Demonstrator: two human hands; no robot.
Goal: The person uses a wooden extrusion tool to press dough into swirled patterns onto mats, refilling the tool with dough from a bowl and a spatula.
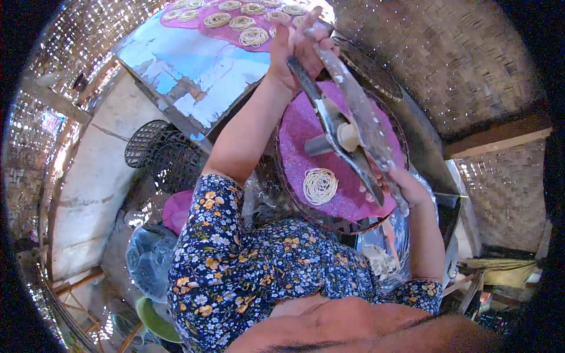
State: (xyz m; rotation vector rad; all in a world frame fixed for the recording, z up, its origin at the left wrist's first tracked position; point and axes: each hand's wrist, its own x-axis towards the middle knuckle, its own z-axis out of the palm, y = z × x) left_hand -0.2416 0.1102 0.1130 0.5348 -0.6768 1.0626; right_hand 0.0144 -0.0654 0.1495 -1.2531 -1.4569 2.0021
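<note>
Over a round woven tray [281, 176] lined with pink cloth, I hold a noodle press [353, 109]. It has two long worn bars, with a grey metal tube [318, 145] and a pale plunger [348, 136] at the middle. My left hand [303, 50] is closed around the far ends of the bars, with some fingers lying along them. Around the near ends my right hand [406, 187] is closed, its fingers partly hidden by the bars. One coiled nest of pale noodles [320, 186] lies on the cloth, below the tube and apart from it.
At the far left, a table with a peeling blue-white top [206, 65] bears several noodle nests [241, 23] on pink cloth. A black openwork chair [150, 144] stands left of my arm. Plastic-wrapped stuff [150, 253] and a green basin [156, 320] sit lower left. Woven walls [447, 65] enclose the place.
</note>
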